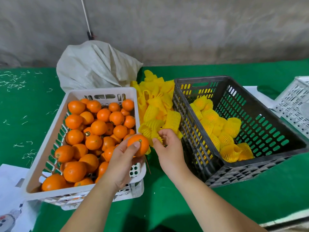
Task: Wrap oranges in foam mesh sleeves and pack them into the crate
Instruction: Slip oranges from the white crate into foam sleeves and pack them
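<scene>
Left hand (123,158) grips a firm, smooth orange (140,145); right hand (167,146) seemingly pinches a soft, light foam sleeve (151,131).

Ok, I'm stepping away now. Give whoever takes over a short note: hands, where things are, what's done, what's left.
Left hand holds a bare orange over the white crate's corner.
Right hand pinches a foam sleeve at the yellow sleeve pile between the crates.
Done: several wrapped oranges lie in the black crate.
Left: sleeve the held orange, pack it, then work through the many unwrapped oranges in the white crate.
</scene>
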A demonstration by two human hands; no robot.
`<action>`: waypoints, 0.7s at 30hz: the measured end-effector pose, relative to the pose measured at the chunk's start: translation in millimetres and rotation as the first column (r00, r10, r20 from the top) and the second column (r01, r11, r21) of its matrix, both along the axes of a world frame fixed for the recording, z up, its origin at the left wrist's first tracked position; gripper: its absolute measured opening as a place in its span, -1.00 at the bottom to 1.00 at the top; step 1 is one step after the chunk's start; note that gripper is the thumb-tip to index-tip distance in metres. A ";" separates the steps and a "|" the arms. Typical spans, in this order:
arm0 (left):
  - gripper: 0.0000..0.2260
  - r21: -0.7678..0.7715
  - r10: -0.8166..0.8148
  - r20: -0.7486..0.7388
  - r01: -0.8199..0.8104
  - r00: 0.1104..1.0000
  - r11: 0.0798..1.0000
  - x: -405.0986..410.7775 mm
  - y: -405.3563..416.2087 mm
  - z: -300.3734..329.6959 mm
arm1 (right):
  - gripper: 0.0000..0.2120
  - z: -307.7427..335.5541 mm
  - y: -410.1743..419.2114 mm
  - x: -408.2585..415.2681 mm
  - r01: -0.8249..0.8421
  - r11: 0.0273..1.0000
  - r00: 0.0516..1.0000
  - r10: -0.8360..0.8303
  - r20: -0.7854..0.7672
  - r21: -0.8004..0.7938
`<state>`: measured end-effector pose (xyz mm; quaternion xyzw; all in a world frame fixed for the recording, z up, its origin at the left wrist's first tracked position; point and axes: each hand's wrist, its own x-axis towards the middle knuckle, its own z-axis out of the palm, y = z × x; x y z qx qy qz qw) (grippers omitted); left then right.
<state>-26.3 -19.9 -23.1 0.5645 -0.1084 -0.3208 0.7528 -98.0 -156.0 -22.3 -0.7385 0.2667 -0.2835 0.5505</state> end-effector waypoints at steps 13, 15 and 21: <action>-0.67 -0.144 0.126 0.031 -0.120 0.992 0.982 4.6 3.5 -9.1 | -0.76 5.8 33.9 -18.5 -0.136 0.850 0.972 0.215 0.098 -0.509; -0.56 -0.171 0.061 0.018 -0.057 0.998 0.984 7.5 6.0 -11.6 | -0.75 0.2 39.6 -21.2 -0.179 0.864 0.970 0.235 0.063 -0.471; -0.39 0.028 -0.111 0.344 0.108 0.932 0.994 4.5 7.1 -15.1 | -0.61 8.5 16.0 -21.3 -0.122 0.898 0.990 0.138 0.007 -0.423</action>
